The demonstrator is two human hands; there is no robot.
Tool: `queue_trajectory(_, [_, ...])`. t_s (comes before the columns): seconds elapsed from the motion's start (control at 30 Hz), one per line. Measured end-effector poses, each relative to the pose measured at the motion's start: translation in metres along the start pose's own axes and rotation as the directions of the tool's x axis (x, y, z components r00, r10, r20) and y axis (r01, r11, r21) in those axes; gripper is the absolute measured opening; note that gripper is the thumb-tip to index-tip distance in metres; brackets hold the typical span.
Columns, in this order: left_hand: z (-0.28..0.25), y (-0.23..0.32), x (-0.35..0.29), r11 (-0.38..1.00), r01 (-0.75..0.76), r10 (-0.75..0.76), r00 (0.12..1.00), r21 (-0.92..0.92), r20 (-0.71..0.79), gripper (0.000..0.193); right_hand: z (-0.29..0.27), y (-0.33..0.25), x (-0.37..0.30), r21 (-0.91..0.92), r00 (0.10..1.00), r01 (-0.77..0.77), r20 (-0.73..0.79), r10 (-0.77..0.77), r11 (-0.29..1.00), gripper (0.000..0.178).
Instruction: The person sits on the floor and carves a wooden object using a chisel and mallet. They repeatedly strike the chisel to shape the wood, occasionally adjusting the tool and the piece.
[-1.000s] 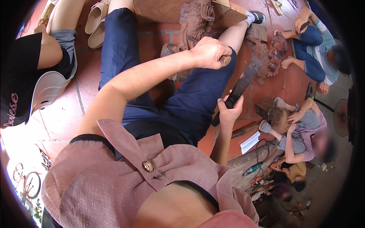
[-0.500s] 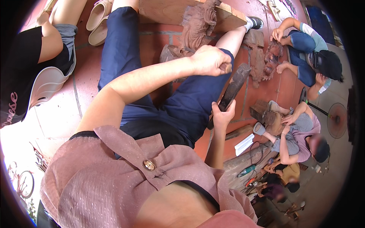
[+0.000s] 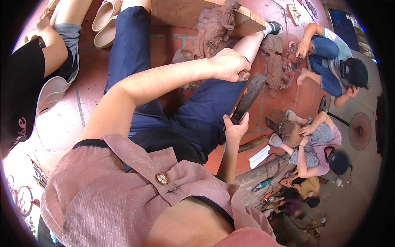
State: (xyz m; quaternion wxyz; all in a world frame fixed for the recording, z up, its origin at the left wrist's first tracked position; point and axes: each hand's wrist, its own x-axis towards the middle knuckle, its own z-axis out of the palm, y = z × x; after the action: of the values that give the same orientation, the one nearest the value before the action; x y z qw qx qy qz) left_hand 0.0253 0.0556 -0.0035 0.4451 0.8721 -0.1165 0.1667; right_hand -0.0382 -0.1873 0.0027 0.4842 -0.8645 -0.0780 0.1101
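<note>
My left hand (image 3: 228, 64) is closed around a thin metal chisel (image 3: 214, 47) whose shaft points up toward a reddish-brown wood carving (image 3: 214, 22). The carving rests against a wooden block (image 3: 181, 12) between my outstretched legs in dark blue trousers (image 3: 135, 49). My right hand (image 3: 235, 128) grips the lower end of a dark wooden mallet (image 3: 249, 95), whose head is raised next to my left fist. I sit on a red tiled floor (image 3: 90, 82).
A person in black sits at the left, near pale sandals (image 3: 105, 22). Other people carve wood at the right; one bends over a round piece (image 3: 291, 132). More carved pieces (image 3: 279, 70) lie on the floor, with a standing fan (image 3: 358, 131) and tools beyond.
The view has shifted slightly and the mallet head has come closer to my left fist. Both hands keep their grips.
</note>
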Motion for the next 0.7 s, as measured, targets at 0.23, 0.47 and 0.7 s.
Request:
queue_trajectory(0.23, [0.003,-0.011,-0.003,0.995,-0.089,0.085,0.991,-0.034,-0.102,0.020,0.003,-0.005,0.000,-0.013,0.999,0.049,-0.014,-0.049,0.999,0.033])
queue_trajectory(0.47, [-0.005,-0.014,-0.010,0.990,-0.114,0.103,0.986,-0.079,-0.134,0.025,0.005,-0.005,0.003,0.050,0.992,0.112,-0.071,-0.108,0.992,0.034])
queue_trajectory(0.7, [-0.011,-0.017,-0.018,0.969,-0.201,0.171,0.964,-0.140,-0.205,0.031,0.012,-0.020,0.013,-0.271,0.987,0.145,-0.022,-0.156,0.952,0.042])
